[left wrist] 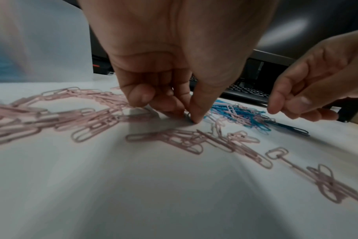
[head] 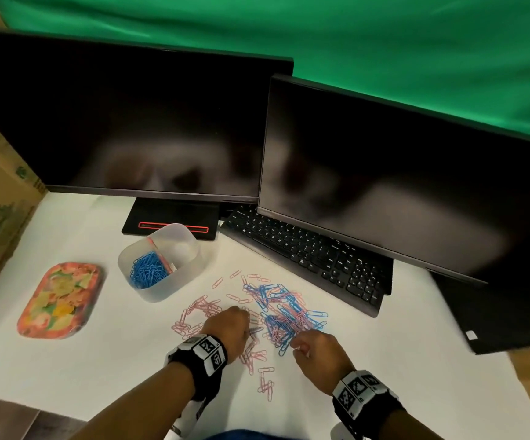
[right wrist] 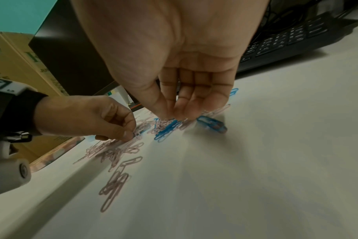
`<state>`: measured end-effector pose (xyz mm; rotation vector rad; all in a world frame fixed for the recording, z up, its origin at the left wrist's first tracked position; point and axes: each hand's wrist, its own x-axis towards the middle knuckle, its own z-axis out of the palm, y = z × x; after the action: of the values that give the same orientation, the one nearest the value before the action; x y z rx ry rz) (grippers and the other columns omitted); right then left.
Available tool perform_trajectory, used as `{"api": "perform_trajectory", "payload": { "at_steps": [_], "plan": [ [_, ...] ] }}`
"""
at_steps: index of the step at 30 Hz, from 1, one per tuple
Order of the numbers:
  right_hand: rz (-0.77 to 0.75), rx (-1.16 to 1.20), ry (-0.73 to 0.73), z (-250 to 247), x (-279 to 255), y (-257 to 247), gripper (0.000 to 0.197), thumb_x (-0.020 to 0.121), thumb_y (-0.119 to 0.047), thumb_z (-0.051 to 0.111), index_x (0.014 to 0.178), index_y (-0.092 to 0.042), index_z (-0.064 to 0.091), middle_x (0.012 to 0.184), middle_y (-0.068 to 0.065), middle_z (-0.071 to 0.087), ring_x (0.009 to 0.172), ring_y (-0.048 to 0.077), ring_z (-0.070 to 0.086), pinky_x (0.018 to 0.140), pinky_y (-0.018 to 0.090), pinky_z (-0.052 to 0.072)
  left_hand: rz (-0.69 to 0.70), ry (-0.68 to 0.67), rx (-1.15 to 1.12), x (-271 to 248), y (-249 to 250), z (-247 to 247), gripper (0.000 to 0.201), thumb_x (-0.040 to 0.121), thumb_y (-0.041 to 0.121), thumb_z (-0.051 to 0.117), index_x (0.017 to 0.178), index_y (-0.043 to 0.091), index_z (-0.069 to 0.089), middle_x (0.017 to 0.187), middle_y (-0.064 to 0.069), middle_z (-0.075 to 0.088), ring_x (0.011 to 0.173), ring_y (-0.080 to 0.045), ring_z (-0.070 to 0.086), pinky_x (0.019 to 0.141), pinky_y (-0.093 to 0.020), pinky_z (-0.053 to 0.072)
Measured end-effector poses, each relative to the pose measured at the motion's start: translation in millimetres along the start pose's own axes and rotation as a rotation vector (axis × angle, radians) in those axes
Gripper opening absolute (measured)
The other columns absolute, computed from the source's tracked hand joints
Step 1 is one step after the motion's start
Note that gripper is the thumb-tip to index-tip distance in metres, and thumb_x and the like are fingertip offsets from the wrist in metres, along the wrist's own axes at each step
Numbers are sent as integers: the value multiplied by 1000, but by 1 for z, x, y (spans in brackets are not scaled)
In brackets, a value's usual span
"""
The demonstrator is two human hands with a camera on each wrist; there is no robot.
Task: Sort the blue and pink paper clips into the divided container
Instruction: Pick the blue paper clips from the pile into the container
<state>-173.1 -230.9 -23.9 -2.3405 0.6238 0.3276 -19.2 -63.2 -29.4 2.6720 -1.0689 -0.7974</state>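
On the white table (head: 98,360), mixed blue and pink paper clips (head: 284,309) lie heaped in front of the keyboard (head: 308,255), pink clips (head: 200,312) spread loose to their left. Left hand (head: 228,328) down among them, thumb and fingers (left wrist: 196,113) pinched together on the surface at a clip, colour unclear. Right hand (head: 317,357) at heap's near edge, fingers (right wrist: 186,103) loosely bent down onto the clips, hold unclear. Divided container (head: 162,258) stands behind-left, blue clips (head: 148,269) in its left compartment. Patterned lid (head: 60,300) farther left.
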Motion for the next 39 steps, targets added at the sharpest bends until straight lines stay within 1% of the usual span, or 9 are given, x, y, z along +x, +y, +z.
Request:
{"api": "perform_trajectory", "payload": {
  "at_steps": [7, 12, 16, 21, 24, 27, 29, 33, 39],
  "plan": [
    [35, 71, 14, 1, -8, 9, 20, 87, -22, 61, 104, -25, 70, 85, -16, 61, 76, 0, 58, 69, 1, 39, 8, 56, -224, -5, -8, -8, 15, 86, 13, 50, 92, 17, 63, 90, -1, 65, 87, -23, 62, 74, -27, 48],
    [53, 99, 27, -2, -10, 8, 21, 88, -19, 60, 107, -22, 69, 90, -11, 63, 79, 2, 60, 67, -1, 39, -31, 35, -463, -7, -15, -12, 23, 86, 13, 63, 107, 22, 65, 81, 3, 66, 77, -13, 63, 75, -19, 50],
    [-47, -50, 13, -3, -12, 4, 28, 90, -20, 51, 111, -31, 66, 106, -13, 62, 92, 4, 58, 82, 11, 42, -89, 42, -602, -6, -16, -15, 21, 89, 14, 60, 105, 20, 72, 80, 6, 66, 75, -8, 59, 73, -17, 46],
    [-258, -286, -56, 7, -11, -1, 36, 94, -24, 45, 127, -32, 59, 129, -5, 54, 121, 17, 50, 101, 25, 41, -280, -30, -1211, -2, -8, -22, 24, 86, -2, 48, 76, 8, 68, 69, -8, 57, 61, -19, 52, 57, -27, 44],
    [-312, -335, -22, 12, -12, 0, 30, 89, -21, 53, 115, -27, 66, 117, -1, 61, 110, 22, 57, 95, 29, 48, -337, -32, -1526, -2, -2, -27, 24, 84, -3, 38, 71, 5, 56, 66, -10, 49, 55, -22, 47, 52, -26, 40],
    [-318, -328, 12, 15, -11, 4, 32, 68, -22, 73, 98, -31, 66, 94, -9, 63, 84, 14, 65, 73, 22, 56, -388, -26, -1703, -2, 0, -26, 19, 83, 1, 35, 73, 7, 50, 65, -9, 48, 54, -22, 43, 52, -28, 37],
    [-319, -351, 50, 16, -7, 4, 41, 57, -25, 80, 95, -34, 67, 88, -12, 63, 78, 11, 64, 66, 19, 55, -406, -18, -1702, 0, 1, -24, 16, 84, 5, 38, 73, 10, 48, 65, -8, 47, 53, -22, 42, 53, -29, 36],
    [-355, -437, 73, 12, 0, -1, 22, 56, -26, 81, 72, -32, 68, 78, -12, 59, 70, 12, 62, 59, 19, 53, -404, -48, -1702, 5, 5, -19, 20, 88, 15, 43, 69, 13, 46, 60, -5, 44, 50, -18, 40, 52, -29, 32],
    [-327, -452, 60, 17, 1, 1, 18, 64, -23, 79, 68, -26, 62, 72, -10, 61, 69, 11, 61, 64, 16, 53, -391, -23, -1548, 6, 15, -18, 24, 91, 1, 36, 86, 4, 60, 66, -6, 46, 50, -16, 39, 48, -24, 32]
  ]
}}
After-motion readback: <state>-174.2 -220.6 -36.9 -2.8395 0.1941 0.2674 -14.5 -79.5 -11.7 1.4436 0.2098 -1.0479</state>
